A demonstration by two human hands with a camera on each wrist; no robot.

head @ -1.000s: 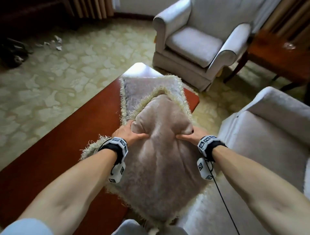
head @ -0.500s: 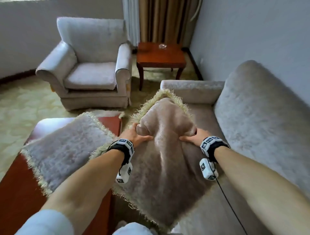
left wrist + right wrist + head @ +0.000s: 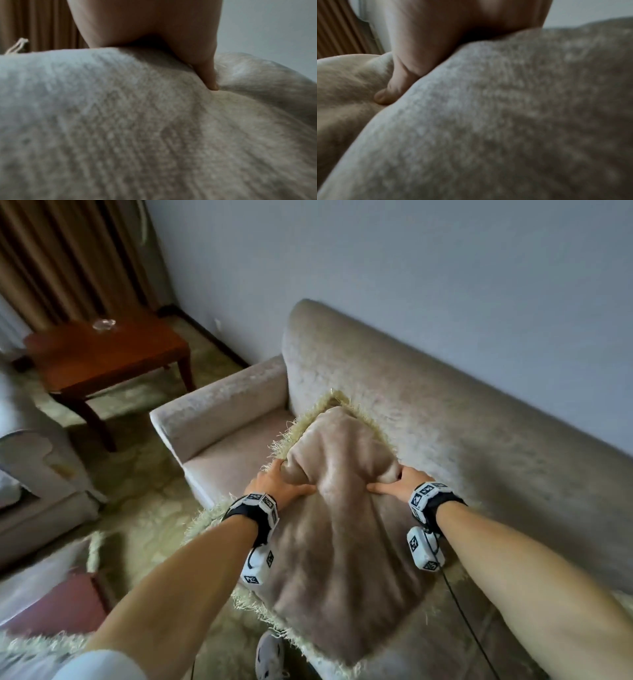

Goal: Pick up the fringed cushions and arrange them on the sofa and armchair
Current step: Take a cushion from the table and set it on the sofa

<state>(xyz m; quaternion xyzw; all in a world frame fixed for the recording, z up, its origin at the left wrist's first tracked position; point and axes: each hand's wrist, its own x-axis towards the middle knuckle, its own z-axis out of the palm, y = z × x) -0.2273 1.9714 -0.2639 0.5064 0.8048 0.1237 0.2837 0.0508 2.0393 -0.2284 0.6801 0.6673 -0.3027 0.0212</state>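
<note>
A beige plush cushion [image 3: 342, 542] with a pale fringe hangs in the air over the sofa [image 3: 462, 433], its top corner near the backrest. My left hand [image 3: 277, 484] grips its left side, thumb on top and fingers underneath. My right hand [image 3: 394, 484] grips its right side the same way. In the left wrist view the thumb [image 3: 210, 79] digs into the cushion [image 3: 154, 135]. In the right wrist view the thumb [image 3: 388, 94] presses into the cushion [image 3: 505, 121]. A second fringed cushion [image 3: 41, 587] lies at the lower left, blurred.
The sofa's left armrest [image 3: 219, 405] is just beyond the cushion. A wooden side table [image 3: 102, 354] with a glass ashtray [image 3: 103, 324] stands in the corner by brown curtains [image 3: 68, 258]. Part of the armchair [image 3: 37, 474] shows at left. My shoe [image 3: 270, 655] is on the patterned carpet.
I have turned right from the coffee table toward the sofa, carrying the cushion in both hands. It now hangs over the sofa seat near the backrest. The grip is unchanged.
</note>
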